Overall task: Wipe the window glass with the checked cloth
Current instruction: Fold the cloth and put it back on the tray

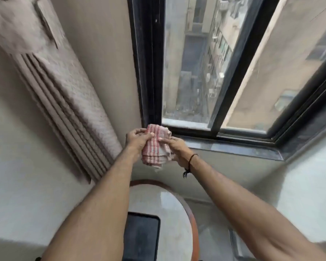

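Bunching the checked cloth [155, 146] in both hands, left hand [137, 141] and right hand [178, 149] both clenching it, just below the window glass [186, 72] at the sill's [233, 147] left corner.

No readable text, labels, brands, numbers or signs anywhere in view.
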`<act>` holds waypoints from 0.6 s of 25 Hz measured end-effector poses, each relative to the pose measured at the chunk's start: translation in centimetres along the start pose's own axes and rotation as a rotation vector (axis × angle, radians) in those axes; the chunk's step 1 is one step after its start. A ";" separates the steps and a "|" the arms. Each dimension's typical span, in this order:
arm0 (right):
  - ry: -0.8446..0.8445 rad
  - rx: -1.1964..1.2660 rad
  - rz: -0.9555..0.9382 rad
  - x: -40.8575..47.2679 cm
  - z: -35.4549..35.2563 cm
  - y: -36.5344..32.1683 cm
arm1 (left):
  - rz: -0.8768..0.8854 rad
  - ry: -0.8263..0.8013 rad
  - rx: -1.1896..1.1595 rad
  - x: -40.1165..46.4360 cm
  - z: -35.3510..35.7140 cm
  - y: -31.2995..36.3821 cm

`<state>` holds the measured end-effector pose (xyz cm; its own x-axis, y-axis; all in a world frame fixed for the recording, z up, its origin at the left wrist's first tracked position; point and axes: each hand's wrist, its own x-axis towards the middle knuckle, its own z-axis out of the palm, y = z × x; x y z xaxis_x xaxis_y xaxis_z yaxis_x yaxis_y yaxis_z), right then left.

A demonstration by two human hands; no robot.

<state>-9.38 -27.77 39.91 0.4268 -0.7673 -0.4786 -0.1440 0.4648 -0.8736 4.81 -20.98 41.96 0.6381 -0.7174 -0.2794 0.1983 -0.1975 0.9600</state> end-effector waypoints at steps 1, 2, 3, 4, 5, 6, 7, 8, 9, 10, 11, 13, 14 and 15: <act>0.009 -0.027 0.063 1.0 1.1 4.3 | -0.064 0.037 0.006 0.4 -1.7 -4.2; 0.028 -0.059 0.147 2.2 2.8 10.8 | -0.148 0.063 0.066 0.5 -3.8 -10.5; 0.037 -0.090 0.260 2.3 4.2 17.7 | -0.249 0.091 0.091 -0.1 -6.3 -17.5; 0.061 -0.120 0.331 2.0 4.2 21.2 | -0.297 0.126 0.117 -1.1 -7.4 -20.7; 0.064 -0.130 0.407 1.1 4.8 25.7 | -0.372 0.144 0.157 -2.5 -8.8 -25.1; 0.085 -0.145 0.472 1.1 5.4 30.7 | -0.443 0.164 0.183 -3.4 -9.9 -29.3; 0.096 -0.173 0.521 1.2 5.8 34.9 | -0.491 0.179 0.215 -4.1 -10.8 -32.8; 0.125 -0.196 0.558 1.4 5.9 38.7 | -0.531 0.184 0.230 -4.6 -11.5 -36.3; 0.145 -0.212 0.602 1.3 6.1 42.0 | -0.561 0.179 0.248 -5.4 -12.1 -39.1; 0.154 -0.209 0.614 1.6 6.1 45.2 | -0.577 0.180 0.243 -5.8 -12.5 -41.9; 0.153 -0.242 0.617 1.5 6.1 46.3 | -0.594 0.159 0.269 -5.8 -12.7 -43.0; 0.161 -0.265 0.592 2.2 6.5 47.8 | -0.597 0.129 0.291 -5.3 -12.9 -44.9; 0.181 -0.282 0.574 2.4 6.5 47.8 | -0.605 0.112 0.275 -4.8 -12.9 -45.7; 0.196 -0.330 0.562 2.4 6.6 47.2 | -0.617 0.100 0.325 -4.6 -12.8 -45.4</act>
